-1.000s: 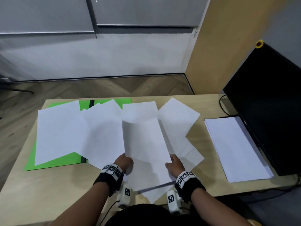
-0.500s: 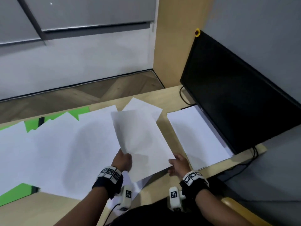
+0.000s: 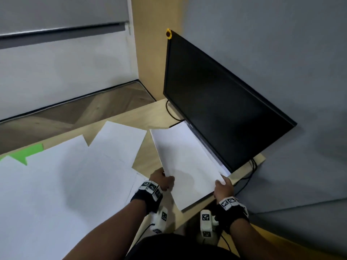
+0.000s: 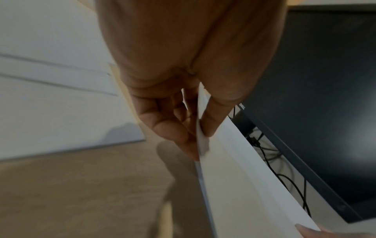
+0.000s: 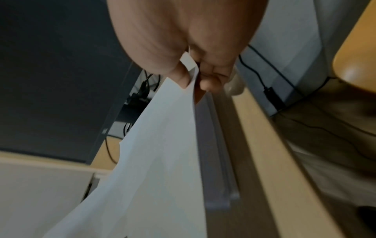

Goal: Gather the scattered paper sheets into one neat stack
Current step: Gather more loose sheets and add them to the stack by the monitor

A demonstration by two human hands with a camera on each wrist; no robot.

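Note:
A white paper sheet (image 3: 185,162) hangs between both hands over the stack of sheets (image 3: 223,168) that lies at the right of the desk beside the monitor. My left hand (image 3: 165,180) pinches its near left edge, thumb on top and fingers under, as the left wrist view shows on the sheet (image 4: 234,161). My right hand (image 3: 222,185) pinches the near right corner of the sheet (image 5: 162,145). Several scattered white sheets (image 3: 75,175) overlap across the left and middle of the desk.
A black monitor (image 3: 216,104) stands at the right edge with cables (image 3: 247,177) behind it. A green folder (image 3: 28,152) peeks out under the scattered sheets. Bare wooden desk (image 3: 146,158) shows between the sheets and the stack. A wooden chair (image 5: 358,64) is at the right.
Both hands have carried the sheet rightward from above the scattered sheets to over the stack beside the monitor. The head view has turned right.

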